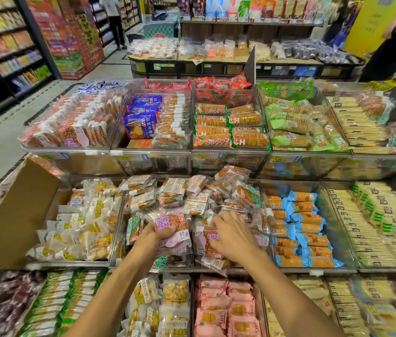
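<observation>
L hand (153, 237) grips a purple-label snack packet (173, 224), fingers curled round its lower edge, holding it just above the heap of mixed packets (192, 195) in the centre clear bin (119, 224), middle row. R hand (232, 235) is just beside it, fingers spread & lightly bent over another packet (212, 249) on the same heap, touching, not pinching. Cardboard box (21, 215) stands at the left edge; blue packs (301, 220) fill the next bin to the right; pink packs (226, 310) lie in the row below
</observation>
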Available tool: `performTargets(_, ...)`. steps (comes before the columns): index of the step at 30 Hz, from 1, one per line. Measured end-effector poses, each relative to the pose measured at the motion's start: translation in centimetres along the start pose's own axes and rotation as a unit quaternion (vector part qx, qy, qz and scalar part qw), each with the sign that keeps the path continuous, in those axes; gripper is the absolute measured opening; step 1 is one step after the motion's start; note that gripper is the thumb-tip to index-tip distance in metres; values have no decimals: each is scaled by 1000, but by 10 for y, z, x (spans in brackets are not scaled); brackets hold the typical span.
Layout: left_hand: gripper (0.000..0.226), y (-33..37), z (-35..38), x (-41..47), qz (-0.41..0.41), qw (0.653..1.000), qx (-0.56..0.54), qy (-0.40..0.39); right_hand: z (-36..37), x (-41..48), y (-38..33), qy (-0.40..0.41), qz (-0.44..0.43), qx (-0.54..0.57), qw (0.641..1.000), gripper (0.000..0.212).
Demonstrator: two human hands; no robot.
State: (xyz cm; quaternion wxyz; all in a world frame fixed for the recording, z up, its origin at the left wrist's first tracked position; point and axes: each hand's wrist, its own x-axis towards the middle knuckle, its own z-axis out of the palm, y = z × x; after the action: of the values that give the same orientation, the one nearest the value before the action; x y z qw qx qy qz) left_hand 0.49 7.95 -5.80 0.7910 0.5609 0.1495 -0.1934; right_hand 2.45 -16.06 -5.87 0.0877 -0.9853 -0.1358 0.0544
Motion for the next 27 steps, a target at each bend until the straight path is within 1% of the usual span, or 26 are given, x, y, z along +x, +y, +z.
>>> performTargets(1, 116, 1, 0, -1, 5, 1000, -5, 5, -2, 0, -1, 1, -5, 5, 1000, 41)
performTargets(3, 87, 5, 1, -8, 15, 1000, -3, 25, -8, 0, -5, 6, 6, 33, 999, 36)
performTargets(4, 81, 5, 0, -10, 16, 999, -1, 39, -10, 1, -6, 10, 13, 56, 998, 35)
performTargets(6, 80, 5, -2, -12, 21, 998, 5, 58, -12, 3, -8, 19, 38, 119, 992, 36)
performTargets(7, 72, 6, -3, -13, 23, 998, 9, 59, -11, 5, -7, 23, 58, 165, 984, 36)
performTargets(9, 45, 4, -11, -13, 13, 998, 13, 61, -11, 6, -5, 58, 93, 295, 949, 37)
performTargets(10, 41, 5, -12, -15, 7, 998, 10, 63, -14, 7, -5, 80, 108, 355, 925, 36)
performTargets(12, 50, 7, -14, -17, 15, 998, 7, 63, -19, 10, -5, 117, 142, 450, 874, 36)
performTargets(13, 59, 7, -14, -18, 20, 998, 5, 63, -21, 11, -6, 124, 161, 510, 836, 39)
performTargets(14, 71, 7, -14, -19, 26, 998, 0, 63, -22, 14, -7, 122, 175, 585, 782, 47)
performTargets(15, 81, 7, -15, -19, 30, 997, 4, 68, -22, 16, -8, 112, 193, 664, 714, 60)
performTargets(16, 83, 9, -15, -20, 38, 996, -9, 75, -21, 18, -8, 101, 216, 727, 644, 73)
performTargets(17, 83, 10, -14, -21, 44, 996, -19, 79, -21, 19, -8, 95, 229, 785, 568, 77)
performTargets(18, 86, 12, -13, -23, 46, 995, -33, 84, -22, 20, -7, 90, 241, 827, 500, 72)
performTargets(19, 92, 14, -11, -25, 44, 994, -33, 93, -23, 21, -9, 76, 253, 852, 451, 64)
performTargets(20, 98, 17, -8, -28, 44, 994, -43, 91, -26, 20, -11, 56, 255, 869, 420, 56)
performTargets(21, 101, 16, -10, -27, 45, 994, -45, 94, -27, 18, -15, 38, 254, 875, 410, 49)
performTargets(22, 99, 16, -10, -28, 46, 994, -46, 88, -27, 17, -19, 20, 253, 875, 414, 42)
performTargets(24, 85, 17, -9, -31, 41, 994, -38, 92, -26, 14, -24, -4, 250, 859, 447, 37)
performTargets(26, 75, 17, -8, -35, 39, 994, -29, 94, -25, 12, -26, -26, 238, 841, 485, 40)
performTargets(27, 67, 18, -7, -38, 35, 994, -15, 98, -25, 12, -27, -38, 229, 831, 506, 42)
